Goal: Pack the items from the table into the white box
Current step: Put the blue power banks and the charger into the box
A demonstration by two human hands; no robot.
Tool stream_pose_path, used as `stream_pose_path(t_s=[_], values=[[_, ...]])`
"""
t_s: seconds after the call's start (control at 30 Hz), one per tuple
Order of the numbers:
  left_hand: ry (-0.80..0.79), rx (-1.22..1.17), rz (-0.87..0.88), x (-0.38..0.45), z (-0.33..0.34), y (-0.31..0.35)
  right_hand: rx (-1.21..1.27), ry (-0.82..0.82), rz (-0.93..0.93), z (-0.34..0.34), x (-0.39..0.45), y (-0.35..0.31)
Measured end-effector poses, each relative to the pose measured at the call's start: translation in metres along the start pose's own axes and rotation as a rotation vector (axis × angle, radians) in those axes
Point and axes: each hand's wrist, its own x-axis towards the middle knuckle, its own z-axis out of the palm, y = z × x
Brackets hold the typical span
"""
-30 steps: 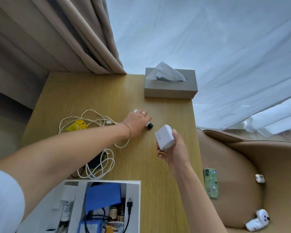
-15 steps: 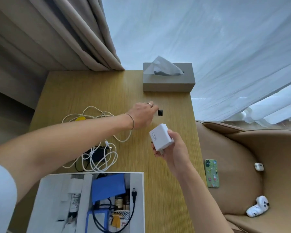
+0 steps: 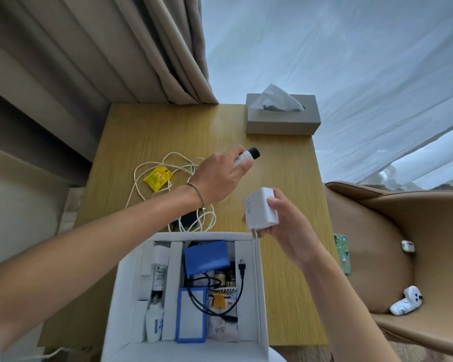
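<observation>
My left hand (image 3: 221, 178) is shut on a small white tube with a black cap (image 3: 247, 156), held above the middle of the wooden table (image 3: 293, 178). My right hand (image 3: 285, 226) grips a white 120W charger block (image 3: 260, 209) just past the far right corner of the white box (image 3: 259, 283). The box sits open at the table's near edge and holds blue packs, a black cable, white bottles and small items. A tangled white cable (image 3: 152, 176) and a yellow packet (image 3: 157, 177) lie on the table to the left.
A grey tissue box (image 3: 283, 121) stands at the table's far right. A black item (image 3: 191, 218) lies under the cable. On the tan chair (image 3: 403, 231) to the right rest a green phone (image 3: 343, 253), an earbud case (image 3: 407, 245) and a white toy (image 3: 406, 301). Curtains hang behind.
My left hand has lifted the white tube off the table and turned it upward. My right hand has brought the charger nearer to the box's corner.
</observation>
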Motion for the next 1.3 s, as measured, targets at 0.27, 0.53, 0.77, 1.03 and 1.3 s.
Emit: stream_pose_path(t_s=[0.27, 0.53, 0.77, 1.03, 1.3], values=[[0.066, -0.109, -0.072, -0.083, -0.045, -0.02, -0.45, 0.024, 0.084, 0.041, -0.026, 0.019], [-0.002, -0.078, -0.086, -0.146, -0.068, -0.054, -1.435, 0.292, 0.077, 0.079, -0.028, 0.055], [-0.08, 0.027, -0.074, -0.181, -0.073, -0.073, -1.808, 0.365, 0.163, 0.092, -0.015, 0.082], [-0.173, 0.104, -0.087, -0.205, -0.052, -0.076, -1.922, 0.38, 0.293, 0.095, -0.002, 0.101], [-0.294, 0.113, -0.279, -0.212, -0.018, -0.085, -2.0, 0.336, 0.292, 0.096, 0.002, 0.105]])
